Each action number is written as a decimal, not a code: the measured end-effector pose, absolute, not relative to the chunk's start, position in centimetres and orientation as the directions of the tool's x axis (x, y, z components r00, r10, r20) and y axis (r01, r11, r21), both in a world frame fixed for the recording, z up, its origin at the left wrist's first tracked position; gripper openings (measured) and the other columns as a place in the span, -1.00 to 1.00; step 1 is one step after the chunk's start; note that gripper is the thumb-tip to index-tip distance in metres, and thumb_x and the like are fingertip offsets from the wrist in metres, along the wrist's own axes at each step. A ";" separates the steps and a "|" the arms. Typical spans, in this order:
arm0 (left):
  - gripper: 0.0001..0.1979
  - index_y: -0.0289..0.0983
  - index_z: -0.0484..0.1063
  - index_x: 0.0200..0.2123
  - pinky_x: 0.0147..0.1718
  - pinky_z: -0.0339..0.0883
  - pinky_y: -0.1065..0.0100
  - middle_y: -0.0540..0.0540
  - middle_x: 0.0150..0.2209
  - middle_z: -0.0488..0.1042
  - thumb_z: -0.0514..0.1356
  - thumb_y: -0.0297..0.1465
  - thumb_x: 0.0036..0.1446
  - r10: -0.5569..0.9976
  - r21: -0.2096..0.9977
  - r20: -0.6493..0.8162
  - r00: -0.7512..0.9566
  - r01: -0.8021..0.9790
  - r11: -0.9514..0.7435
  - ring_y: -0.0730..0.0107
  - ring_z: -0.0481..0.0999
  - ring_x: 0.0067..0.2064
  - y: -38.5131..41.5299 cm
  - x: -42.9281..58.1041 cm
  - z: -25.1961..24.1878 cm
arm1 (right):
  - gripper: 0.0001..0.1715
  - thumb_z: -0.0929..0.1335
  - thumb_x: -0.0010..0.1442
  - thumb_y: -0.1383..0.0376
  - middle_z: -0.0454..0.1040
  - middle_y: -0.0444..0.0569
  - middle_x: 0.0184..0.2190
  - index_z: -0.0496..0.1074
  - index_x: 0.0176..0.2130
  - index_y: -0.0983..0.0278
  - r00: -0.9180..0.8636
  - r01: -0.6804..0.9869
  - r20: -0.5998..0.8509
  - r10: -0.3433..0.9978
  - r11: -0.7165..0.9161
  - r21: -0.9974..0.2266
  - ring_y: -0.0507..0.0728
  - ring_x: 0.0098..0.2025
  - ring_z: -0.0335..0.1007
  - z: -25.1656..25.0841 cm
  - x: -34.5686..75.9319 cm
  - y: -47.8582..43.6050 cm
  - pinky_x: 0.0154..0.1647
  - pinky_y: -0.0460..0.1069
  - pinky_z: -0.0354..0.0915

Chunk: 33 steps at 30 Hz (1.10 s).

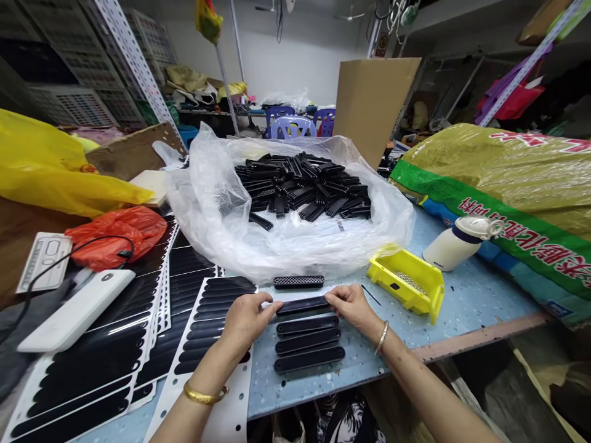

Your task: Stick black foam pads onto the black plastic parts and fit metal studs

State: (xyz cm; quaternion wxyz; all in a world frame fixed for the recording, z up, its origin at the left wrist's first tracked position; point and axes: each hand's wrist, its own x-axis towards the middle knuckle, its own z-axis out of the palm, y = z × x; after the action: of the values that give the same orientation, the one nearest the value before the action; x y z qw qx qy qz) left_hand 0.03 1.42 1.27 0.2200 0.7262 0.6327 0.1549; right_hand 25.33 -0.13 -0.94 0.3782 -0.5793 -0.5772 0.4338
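Note:
My left hand [249, 317] pinches the left end of a long, narrow black strip [302, 306] with rounded ends. At its right end, my right hand [354, 309] holds it between thumb and fingers. Whether this is one piece or a thin strip over another piece, I cannot tell. Below it, three similar black strips [308, 340] lie in a row, one under another. Just above sits a black piece with a mesh pattern [298, 282]. Left of my left hand is a white backing sheet [234, 394] carrying rounded black stickers [212, 320].
A clear plastic bag [203, 203] full of black pieces [300, 184] spreads behind my hands. To the right stand a yellow bin [401, 301] with small metal parts, a white bottle [455, 246] and a large sack [517, 203]. More sticker sheets [101, 351] and a white device [78, 311] lie left.

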 end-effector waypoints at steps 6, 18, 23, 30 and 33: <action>-0.56 -0.22 0.29 -0.68 -0.52 0.18 0.40 0.05 -0.77 0.29 -0.03 -0.20 0.19 0.998 0.751 -0.039 0.057 0.660 -0.008 0.41 0.36 -0.66 1.0 -0.4 1.1 | -0.54 0.26 0.14 0.16 0.17 -0.19 -0.76 0.26 -0.70 0.28 -0.109 0.482 -0.023 0.994 0.032 -0.876 -0.01 -0.65 0.12 -0.6 25.4 -0.1 -0.62 -0.12 0.04; -0.68 -0.27 0.48 -0.56 -0.63 0.20 0.46 0.08 -0.75 0.33 0.11 -0.20 0.05 0.974 0.855 -0.166 0.155 0.515 0.064 0.42 0.41 -0.72 1.3 0.8 -0.1 | -0.68 0.34 0.17 0.19 0.55 0.02 -0.48 0.60 -0.46 0.30 -0.146 0.827 0.201 0.969 0.230 -0.513 0.09 -0.40 0.42 0.7 22.1 1.0 -0.35 -0.08 0.19; -0.69 -0.30 0.53 -0.55 -0.67 0.16 0.47 0.05 -0.73 0.35 0.13 -0.21 0.01 0.977 0.892 -0.143 0.160 0.449 0.057 0.42 0.40 -0.72 1.5 0.5 -0.6 | -0.61 0.39 0.13 0.05 0.58 0.03 -0.50 0.61 -0.49 0.27 -0.257 0.882 0.011 0.966 0.239 -0.406 0.10 -0.43 0.43 1.3 18.3 2.4 -0.46 -0.06 0.07; -0.70 -0.30 0.54 -0.55 -0.66 0.14 0.48 0.05 -0.74 0.35 0.15 -0.22 0.01 0.981 0.903 -0.133 0.138 0.424 0.063 0.43 0.40 -0.71 1.3 0.5 -1.2 | -0.70 0.39 0.14 0.11 0.59 -0.05 -0.49 0.62 -0.46 0.22 -0.199 0.855 -0.108 0.974 0.118 -0.505 0.06 -0.43 0.41 1.1 20.0 2.5 -0.48 -0.08 0.04; -0.71 -0.29 0.52 -0.58 -0.68 0.13 0.48 0.05 -0.74 0.35 0.17 -0.22 -0.01 0.981 0.910 -0.146 0.126 0.406 0.084 0.43 0.41 -0.72 1.3 0.5 -1.2 | -0.68 0.40 0.10 0.11 0.56 -0.04 -0.51 0.59 -0.49 0.27 -0.108 0.857 -0.105 0.989 0.040 -0.513 0.08 -0.43 0.39 1.0 21.9 2.0 -0.47 -0.08 0.05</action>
State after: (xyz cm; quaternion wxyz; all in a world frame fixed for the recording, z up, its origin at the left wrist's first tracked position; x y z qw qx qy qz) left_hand 0.49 1.29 -1.19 0.4533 0.5978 0.5799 0.3175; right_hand 21.90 1.96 1.05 0.1409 -0.6526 -0.7071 0.2330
